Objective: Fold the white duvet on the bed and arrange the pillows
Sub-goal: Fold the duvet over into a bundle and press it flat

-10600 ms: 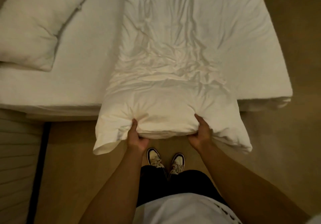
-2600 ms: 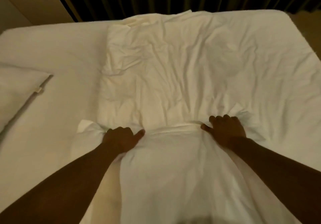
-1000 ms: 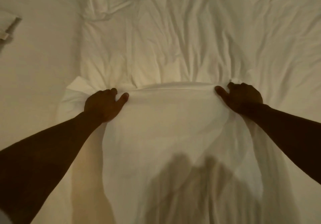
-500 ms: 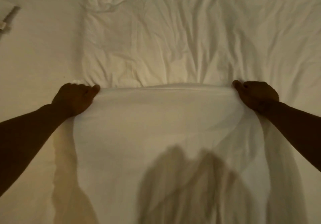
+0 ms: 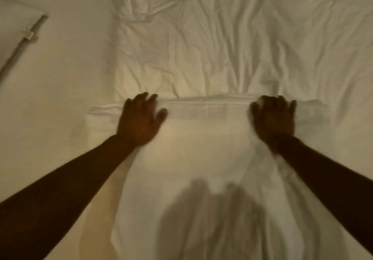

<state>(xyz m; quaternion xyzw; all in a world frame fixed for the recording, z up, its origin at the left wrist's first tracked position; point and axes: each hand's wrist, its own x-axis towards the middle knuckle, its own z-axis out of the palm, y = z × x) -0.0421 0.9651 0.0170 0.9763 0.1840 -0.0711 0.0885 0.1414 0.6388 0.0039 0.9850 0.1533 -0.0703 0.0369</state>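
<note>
Two forearms enter from the lower corners of the frame and reach up to its middle. At bottom centre a soft grey shadow falls across the near layer of the white duvet (image 5: 201,159), which has been brought up over the rest of the duvet so that its leading edge runs straight across mid-frame. The left hand (image 5: 139,118) lies flat and open on that edge, fingers spread, gripping nothing; the right hand (image 5: 272,116) likewise rests palm-down with fingers extended, pressing the edge rather than pinching it. Both hands are blurred, so exact finger contact is hard to read. Beyond the hands, in the upper half, the lower layer of the duvet lies crumpled on the bed (image 5: 60,78), its left margin showing a second lengthwise fold. One pillow (image 5: 14,30) is cut off at the upper left edge, lying apart from the duvet.

Judged progress: the duvet appears narrowed lengthwise and one crosswise fold has been laid; further folds may remain, and the pillow is not yet arranged. The near end of the duvet, the head and foot of the bed, and any other pillows lie outside the frame.
</note>
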